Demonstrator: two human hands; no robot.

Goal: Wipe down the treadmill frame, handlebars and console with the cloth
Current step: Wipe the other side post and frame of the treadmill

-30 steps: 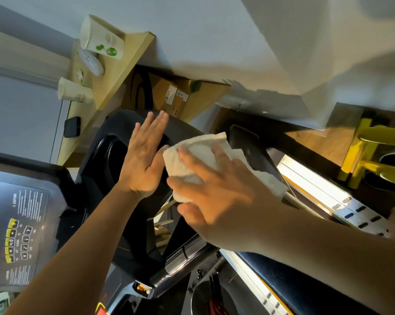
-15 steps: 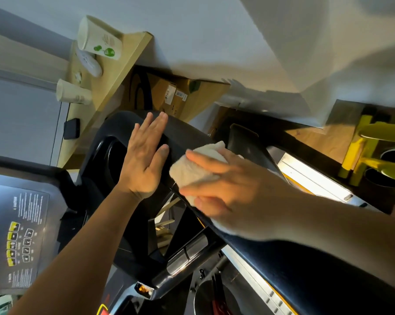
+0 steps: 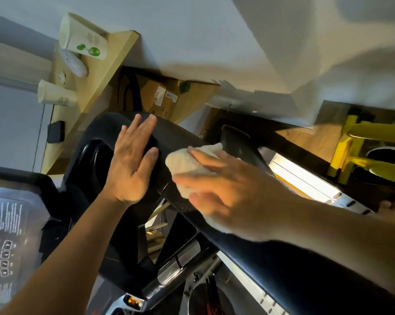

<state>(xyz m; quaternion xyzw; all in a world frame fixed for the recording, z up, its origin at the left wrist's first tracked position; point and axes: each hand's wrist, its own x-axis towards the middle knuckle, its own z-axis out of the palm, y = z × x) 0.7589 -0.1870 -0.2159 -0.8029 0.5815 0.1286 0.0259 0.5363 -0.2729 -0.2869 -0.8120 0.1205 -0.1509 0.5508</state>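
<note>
The black treadmill handlebar (image 3: 255, 244) runs from the upper middle down to the lower right. My right hand (image 3: 223, 189) grips a bunched white cloth (image 3: 182, 162) and presses it onto the bar's upper part. My left hand (image 3: 132, 162) lies flat, fingers straight, on the black console housing (image 3: 94, 142) just left of the cloth. The console panel (image 3: 7, 244) with printed icons sits at the lower left. The lower half of the cloth is hidden under my right hand.
A wooden shelf (image 3: 101, 71) at upper left carries two paper cups (image 3: 82, 37) and a small black device (image 3: 55, 131). A cardboard box (image 3: 169, 98) stands behind the console. Yellow equipment (image 3: 360, 151) is at the right. A grey wall fills the top.
My right hand has slid the cloth down and toward me along the handlebar, bunching it smaller. My left hand has stayed flat on the housing.
</note>
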